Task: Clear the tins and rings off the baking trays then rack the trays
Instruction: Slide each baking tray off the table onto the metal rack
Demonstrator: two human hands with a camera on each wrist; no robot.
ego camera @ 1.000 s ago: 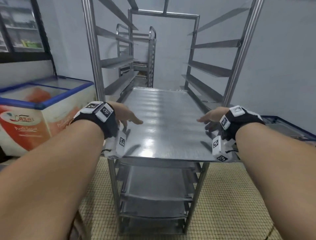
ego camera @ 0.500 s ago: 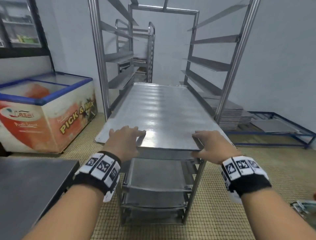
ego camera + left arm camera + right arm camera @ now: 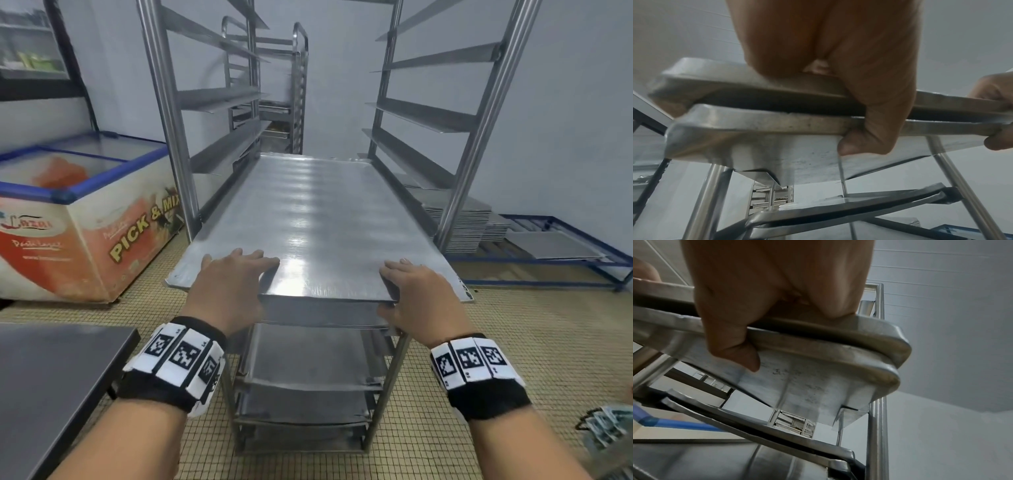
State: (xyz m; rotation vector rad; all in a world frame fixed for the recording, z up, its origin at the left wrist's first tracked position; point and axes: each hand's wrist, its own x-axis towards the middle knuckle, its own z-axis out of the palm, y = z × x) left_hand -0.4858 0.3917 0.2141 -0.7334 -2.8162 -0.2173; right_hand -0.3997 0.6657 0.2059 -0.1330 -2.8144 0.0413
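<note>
Steel trays are lying lengthwise toward frame top inside rack; left hand and right hand are pinching their near edge, fingers pressed together above, thumbs under.

Back room of a commercial bakery or food shop. A tall stainless-steel tray rack with angled side runners stands on a floor of small beige mosaic tiles, several flat grey metal baking trays resting on its runners. A second steel trolley rack stands by the plain pale wall. A blue-rimmed, glass-topped chest freezer lettered "PICK & MIX" sits left; a stack of metal trays lies on a low blue frame.
</note>
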